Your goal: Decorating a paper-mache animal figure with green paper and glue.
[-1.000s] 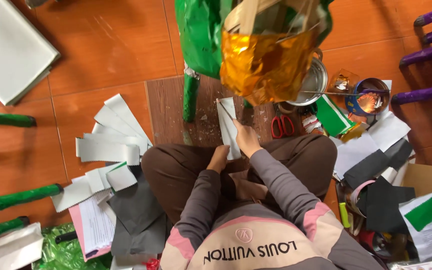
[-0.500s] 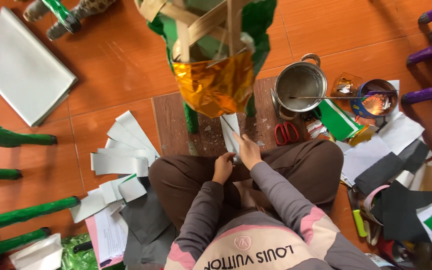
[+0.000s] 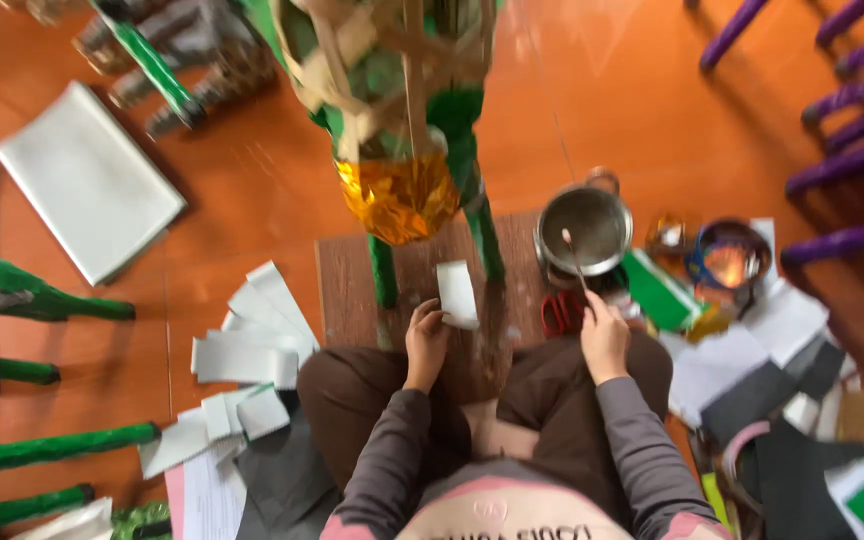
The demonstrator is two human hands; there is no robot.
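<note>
- The fingers [image 3: 430, 322] of the left hand [image 3: 424, 345] pinch the lower left corner of a small white paper strip [image 3: 457, 293], holding it upright over the brown board [image 3: 352, 285] that lies on the orange floor [image 3: 252, 170].
- The right hand [image 3: 604, 338] has left the strip, where it was half a second ago, and moved out to the right; its fingers are now closed around the thin stick [image 3: 574, 265] that leans into the steel pot [image 3: 584, 222] at the board's far right corner.
- That shift reads as a pause in handling the paper to work the stick in the pot; what the pot holds cannot be seen.
- Red scissors [image 3: 558, 312] lie on the board just left of the right hand, untouched.
- A green and gold paper-covered frame [image 3: 392, 150] stands on thin green legs at the board's far edge, just beyond the strip.
- More white paper strips [image 3: 247, 345] lie scattered on the floor off the board's left edge, well apart from both hands.
- A small tin with orange contents [image 3: 730, 262] sits to the right of the pot, among grey and white sheets.
- The person sits cross-legged at the board's near edge, in dark sleeves.
</note>
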